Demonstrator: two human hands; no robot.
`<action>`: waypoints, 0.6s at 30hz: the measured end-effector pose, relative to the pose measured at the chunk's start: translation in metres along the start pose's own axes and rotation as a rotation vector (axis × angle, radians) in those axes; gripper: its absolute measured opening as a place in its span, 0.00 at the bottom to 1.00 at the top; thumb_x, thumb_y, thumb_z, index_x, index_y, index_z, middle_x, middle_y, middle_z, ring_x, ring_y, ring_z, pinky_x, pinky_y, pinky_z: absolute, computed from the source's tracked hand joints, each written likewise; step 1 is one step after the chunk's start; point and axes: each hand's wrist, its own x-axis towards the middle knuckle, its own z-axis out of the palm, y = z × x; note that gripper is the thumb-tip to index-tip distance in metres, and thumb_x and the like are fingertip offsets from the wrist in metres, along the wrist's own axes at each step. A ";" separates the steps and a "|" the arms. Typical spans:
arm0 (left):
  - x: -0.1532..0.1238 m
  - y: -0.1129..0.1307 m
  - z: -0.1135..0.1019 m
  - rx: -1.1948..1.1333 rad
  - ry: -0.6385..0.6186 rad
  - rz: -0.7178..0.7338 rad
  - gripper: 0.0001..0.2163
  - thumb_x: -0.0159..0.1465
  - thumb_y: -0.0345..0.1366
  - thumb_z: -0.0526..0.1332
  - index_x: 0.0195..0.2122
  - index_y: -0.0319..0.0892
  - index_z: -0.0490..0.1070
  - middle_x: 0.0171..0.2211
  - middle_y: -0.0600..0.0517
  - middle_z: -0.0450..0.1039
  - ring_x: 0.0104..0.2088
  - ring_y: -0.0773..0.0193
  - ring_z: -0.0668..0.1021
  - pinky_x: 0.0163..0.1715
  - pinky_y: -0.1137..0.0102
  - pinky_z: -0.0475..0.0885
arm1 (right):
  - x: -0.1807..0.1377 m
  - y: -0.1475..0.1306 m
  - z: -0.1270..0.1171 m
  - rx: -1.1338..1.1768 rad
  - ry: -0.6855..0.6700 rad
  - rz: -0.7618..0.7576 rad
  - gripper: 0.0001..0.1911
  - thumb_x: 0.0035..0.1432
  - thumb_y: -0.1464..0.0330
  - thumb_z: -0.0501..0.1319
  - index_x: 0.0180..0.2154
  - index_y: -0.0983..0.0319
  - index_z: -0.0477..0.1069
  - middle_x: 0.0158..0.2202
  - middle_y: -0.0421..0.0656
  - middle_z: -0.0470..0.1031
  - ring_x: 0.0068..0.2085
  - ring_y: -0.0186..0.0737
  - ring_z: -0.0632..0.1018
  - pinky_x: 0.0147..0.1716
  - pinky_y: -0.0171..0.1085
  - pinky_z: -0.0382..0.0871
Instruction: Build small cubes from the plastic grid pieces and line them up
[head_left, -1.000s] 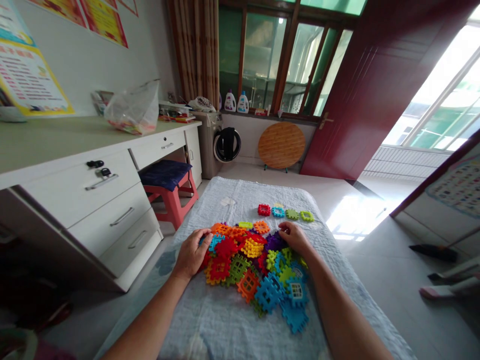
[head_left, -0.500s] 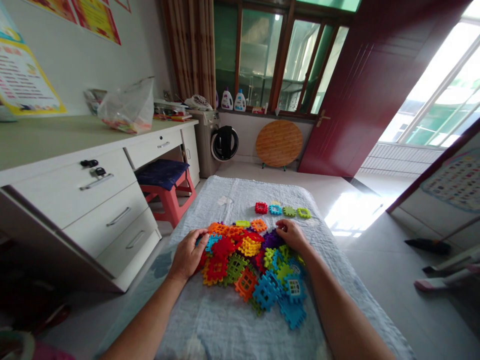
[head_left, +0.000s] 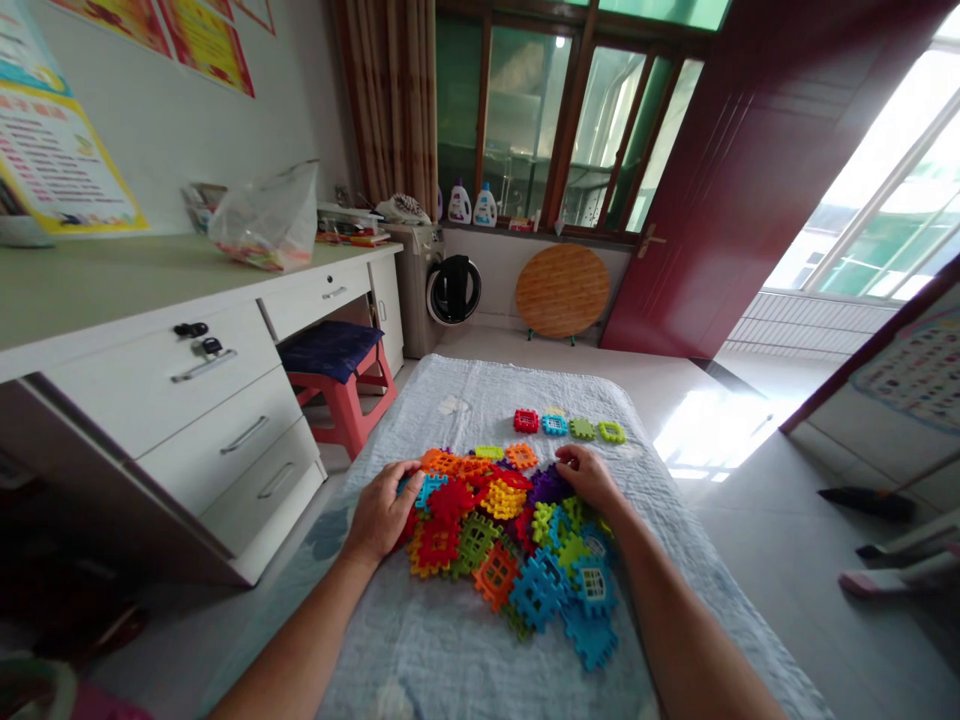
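A pile of colourful plastic interlocking blocks (head_left: 504, 500) with toothed edges lies on the cloth, in red, orange, yellow, green, blue and purple. My left hand (head_left: 384, 508) rests against the pile's left edge, thumb and fingers apart, beside a light-blue block (head_left: 430, 490). On the right side, my right hand (head_left: 589, 476) touches the pile with bent, parted fingers at a purple block (head_left: 550, 484). Beyond the pile a short row holds a red block (head_left: 526, 421), a blue block (head_left: 555, 425), a green block (head_left: 583, 429) and a lime frame-shaped block (head_left: 612, 432).
The blocks lie on a padded light-blue cloth (head_left: 442, 650). To the left stand a white desk (head_left: 217, 420) and a pink stool (head_left: 349, 410) with a dark cushion. A washing machine (head_left: 415, 290), a round wooden board (head_left: 562, 290) and a red door (head_left: 697, 200) are farther back.
The whole view has shifted slightly, so everything appears a little farther right and lower. Both hands keep their places at the pile, and the blocks look unmoved.
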 end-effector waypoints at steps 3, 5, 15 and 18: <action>0.003 0.000 0.000 0.004 0.000 -0.007 0.18 0.64 0.48 0.49 0.44 0.43 0.70 0.45 0.48 0.75 0.48 0.57 0.75 0.51 0.61 0.69 | 0.001 0.000 -0.001 0.003 0.000 -0.004 0.13 0.48 0.67 0.58 0.37 0.64 0.73 0.29 0.41 0.72 0.28 0.35 0.70 0.29 0.34 0.63; 0.004 0.000 0.001 0.007 0.005 -0.006 0.18 0.64 0.48 0.50 0.44 0.43 0.71 0.44 0.49 0.75 0.47 0.57 0.76 0.51 0.62 0.69 | 0.001 0.000 -0.001 -0.005 0.007 -0.016 0.13 0.48 0.67 0.58 0.37 0.64 0.73 0.29 0.42 0.72 0.28 0.35 0.70 0.30 0.34 0.64; 0.009 -0.004 0.005 0.048 0.020 -0.006 0.17 0.63 0.48 0.51 0.43 0.44 0.71 0.44 0.49 0.75 0.47 0.57 0.76 0.50 0.62 0.69 | 0.001 0.003 -0.002 0.019 0.017 -0.021 0.12 0.48 0.68 0.58 0.36 0.63 0.72 0.29 0.41 0.71 0.28 0.35 0.70 0.30 0.34 0.64; 0.011 -0.002 0.006 0.065 0.016 -0.014 0.18 0.63 0.48 0.50 0.44 0.44 0.71 0.43 0.49 0.75 0.46 0.57 0.76 0.50 0.62 0.69 | 0.002 0.005 -0.001 0.012 0.025 -0.037 0.12 0.48 0.68 0.58 0.36 0.64 0.73 0.29 0.41 0.71 0.28 0.35 0.70 0.30 0.34 0.64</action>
